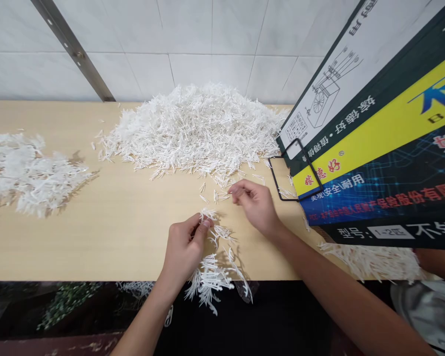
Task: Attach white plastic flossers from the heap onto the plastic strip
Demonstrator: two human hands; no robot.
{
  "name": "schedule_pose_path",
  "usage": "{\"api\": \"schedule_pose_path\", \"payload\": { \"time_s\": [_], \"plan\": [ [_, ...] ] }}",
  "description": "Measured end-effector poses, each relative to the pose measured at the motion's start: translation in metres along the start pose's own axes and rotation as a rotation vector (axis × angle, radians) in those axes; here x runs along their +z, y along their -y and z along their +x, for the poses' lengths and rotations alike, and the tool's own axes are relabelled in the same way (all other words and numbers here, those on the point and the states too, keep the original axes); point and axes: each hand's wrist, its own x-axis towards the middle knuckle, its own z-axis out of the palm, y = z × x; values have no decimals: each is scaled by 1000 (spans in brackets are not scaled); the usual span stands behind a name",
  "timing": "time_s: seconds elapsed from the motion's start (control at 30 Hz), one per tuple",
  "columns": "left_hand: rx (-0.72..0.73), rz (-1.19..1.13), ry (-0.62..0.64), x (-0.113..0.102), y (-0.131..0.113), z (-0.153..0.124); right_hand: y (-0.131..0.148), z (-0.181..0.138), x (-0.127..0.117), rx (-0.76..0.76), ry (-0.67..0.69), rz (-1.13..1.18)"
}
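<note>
My left hand point(185, 244) pinches a white branched sprig point(208, 213) between thumb and fingers near the front of the table. More white sprigs point(211, 277) spread just below that hand and reach past the table's front edge; whether they join the held one, I cannot tell. To the right and slightly farther back, my right hand point(255, 203) has its thumb and forefinger pressed together. Small white sticks point(215, 197) lie close to those fingertips, and whether one is between them is unclear. Behind both hands rises a big heap of thin white pieces point(203, 128).
A looser pile of white sprigs point(33, 173) lies at the left. On the right, a large printed cardboard box point(374, 148) leans over the table point(114, 222), with a black wire frame point(296, 170) at its corner. Another person's arm point(437, 262) shows beside more white pieces point(374, 259).
</note>
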Motion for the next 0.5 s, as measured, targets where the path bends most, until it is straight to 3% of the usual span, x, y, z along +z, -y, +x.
{"api": "schedule_pose_path", "payload": {
  "time_s": [0.17,0.23,0.3,0.37,0.5],
  "plan": [
    [5,20,1,2,-8,4,23,-8,4,-338,278,-227],
    [33,75,36,2,-11,5,24,-10,5,-354,399,-179],
    [68,139,89,2,-12,5,19,-11,5,-300,435,-99],
    [89,177,140,0,-13,4,10,-10,3,-207,355,0],
    [84,192,173,-2,-9,0,-7,1,-6,-11,-140,157]
  ]
}}
